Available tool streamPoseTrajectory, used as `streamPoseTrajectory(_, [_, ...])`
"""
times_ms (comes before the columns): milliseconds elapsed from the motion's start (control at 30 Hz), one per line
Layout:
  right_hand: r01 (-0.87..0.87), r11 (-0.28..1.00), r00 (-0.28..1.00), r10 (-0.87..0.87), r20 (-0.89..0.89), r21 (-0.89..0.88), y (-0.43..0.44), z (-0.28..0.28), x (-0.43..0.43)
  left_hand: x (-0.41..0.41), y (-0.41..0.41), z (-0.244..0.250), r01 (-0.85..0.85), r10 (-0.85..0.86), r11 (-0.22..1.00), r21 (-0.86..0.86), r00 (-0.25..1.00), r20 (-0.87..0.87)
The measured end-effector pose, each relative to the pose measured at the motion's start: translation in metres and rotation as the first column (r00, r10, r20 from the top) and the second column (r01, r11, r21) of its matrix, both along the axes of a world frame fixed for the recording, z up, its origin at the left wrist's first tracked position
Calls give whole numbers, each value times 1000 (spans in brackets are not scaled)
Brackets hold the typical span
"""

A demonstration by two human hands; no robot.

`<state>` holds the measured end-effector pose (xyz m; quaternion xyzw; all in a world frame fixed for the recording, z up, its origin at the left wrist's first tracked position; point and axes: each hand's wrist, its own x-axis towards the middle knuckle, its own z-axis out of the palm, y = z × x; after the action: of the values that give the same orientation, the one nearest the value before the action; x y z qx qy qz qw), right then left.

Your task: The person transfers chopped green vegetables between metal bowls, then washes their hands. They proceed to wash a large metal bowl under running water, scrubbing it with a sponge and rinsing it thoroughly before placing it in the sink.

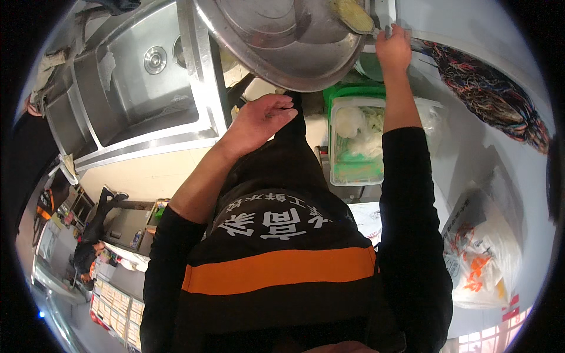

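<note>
A large round stainless-steel basin (pixel 282 57) is in front of me at the top of the view, its far part cut off. My left hand (pixel 265 117) hovers just below its near rim, fingers loosely curled with nothing in them. To the right of the basin, my right hand (pixel 394 48) is closed around a small grey piece that looks like a handle; most of it is hidden in my fingers. A pale yellow oblong thing (pixel 354 16), possibly a scrubber head, lies at the basin's right edge close to that hand. Whether it joins the handle is unclear.
Left is a stainless-steel sink (pixel 150 110) with drains. A green-and-clear plastic tub (pixel 356 174) holds pale contents below the basin. A bundle of dark multicoloured strands (pixel 490 90) hangs along the right wall, above a white plastic bag (pixel 481 264). A person (pixel 86 256) is far left.
</note>
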<state>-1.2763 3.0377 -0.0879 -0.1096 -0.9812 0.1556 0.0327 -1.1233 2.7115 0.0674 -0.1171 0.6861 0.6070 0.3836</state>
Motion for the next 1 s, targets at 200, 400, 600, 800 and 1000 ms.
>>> streamPoseTrajectory(200, [-441,894,884,449,-129,81,-40,0,-36,-15,38,-13,-37,38,997,-73,999,12])
streamPoseTrajectory(400, [-729,676,683,707,181,108,-24,-46,-51,-13,44,-35,-152,157,986,61,984,-82])
streamPoseTrajectory(600, [-573,797,818,571,-67,-192,-7,-35,-10,-32,28,1,28,-35,995,-100,997,-66])
streamPoseTrajectory(800, [-200,974,978,192,-87,-104,-33,-42,-25,-35,12,10,-55,42,994,-90,990,-135])
streamPoseTrajectory(1000, [223,876,925,-51,377,-428,-61,-53,-46,-39,-18,26,-209,184,972,-105,960,-212])
